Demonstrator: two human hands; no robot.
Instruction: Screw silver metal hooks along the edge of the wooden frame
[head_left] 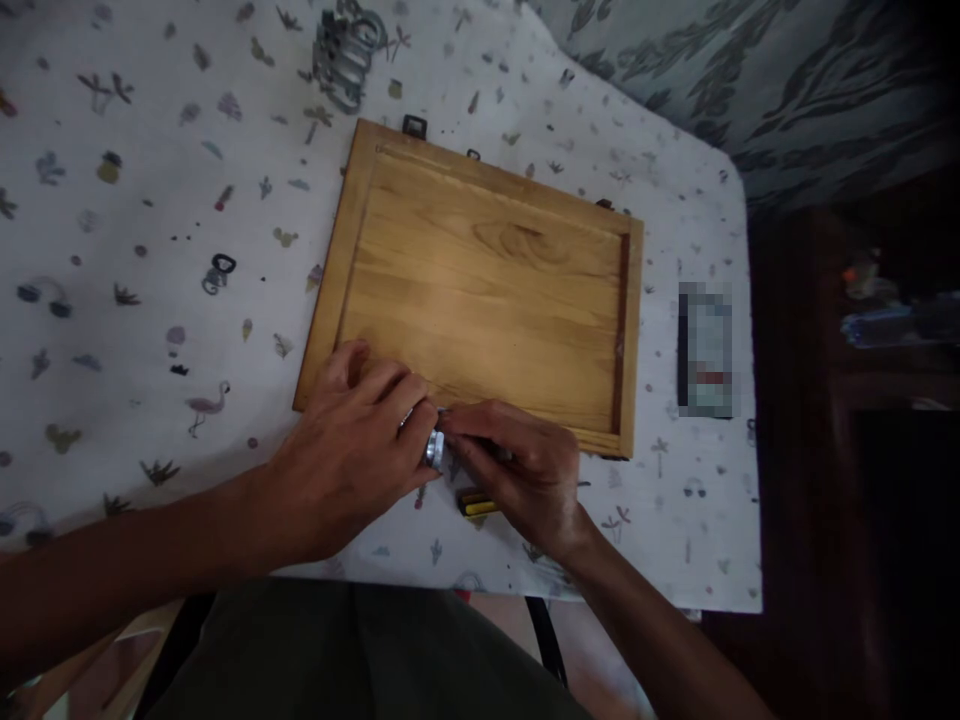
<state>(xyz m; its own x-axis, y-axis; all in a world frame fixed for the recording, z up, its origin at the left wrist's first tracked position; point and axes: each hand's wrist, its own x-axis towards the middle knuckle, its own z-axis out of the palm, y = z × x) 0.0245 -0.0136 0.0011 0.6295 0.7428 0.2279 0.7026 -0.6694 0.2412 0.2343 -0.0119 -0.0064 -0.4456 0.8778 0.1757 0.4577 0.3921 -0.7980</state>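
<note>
A shallow wooden panel with a raised frame (480, 290) lies on the table, with small dark metal fittings along its far edge. My left hand (352, 440) rests over the near edge of the panel, fingers curled around a small shiny metal piece (433, 450). Close against it, my right hand (525, 465) is pinched at the same edge; whatever lies between its fingertips is too small to make out. Partly under the right hand, a yellow and black handle (478, 503) shows on the tablecloth.
A grey, ribbed, claw-like object (346, 55) sits beyond the panel. To the left lies a small metal fitting with a dark loop (218, 272), near tiny dark bits. A blurred rectangular object (705, 350) is on the right, near the edge of the patterned tablecloth (697, 540).
</note>
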